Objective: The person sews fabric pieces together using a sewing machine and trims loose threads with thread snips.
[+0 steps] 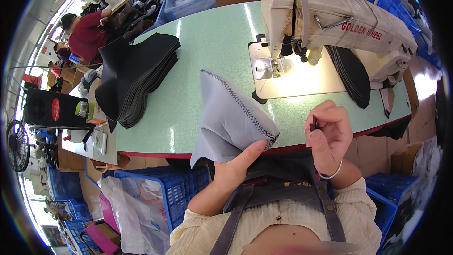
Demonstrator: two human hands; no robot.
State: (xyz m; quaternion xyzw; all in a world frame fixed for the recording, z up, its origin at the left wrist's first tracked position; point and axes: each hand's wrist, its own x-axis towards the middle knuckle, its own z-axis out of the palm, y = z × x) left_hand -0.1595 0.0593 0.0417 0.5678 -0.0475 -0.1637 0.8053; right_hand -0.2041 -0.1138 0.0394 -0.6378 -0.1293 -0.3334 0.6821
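One pale green worktable (207, 56) with a red front edge fills the middle of the view, and on its far right side stands one cream-coloured sewing machine (330, 19), its arm running left to right and its lit bed just below the needle. On the left half of the table lies one stack of black cut pieces (141, 73), fanned and hanging over the table's left edge; a second, smaller bunch of black pieces (351, 73) lies under the machine's arm on the right. Below the table's front edge stands one blue plastic crate (181, 191) with a clear plastic bag (137, 217) hanging beside it on its left. One grey fabric piece (226, 113) is held up in front of the person, over the near edge of the table; its long axis runs from upper left to lower right, with a dark zigzag seam (240, 106) following its upper right edge down to the corner at the thumb, and its far end points toward the middle of the table. The left hand (236, 165) grips this piece from below, thumb stretched up and pressed against the lower right corner, the other fingers hidden behind the cloth. The right hand (330, 134) is just beside that corner, not touching it, its fingers curled together and pinching one small dark tool (315, 123) between thumb and forefinger; a thin pale bangle (330, 174) circles its wrist.
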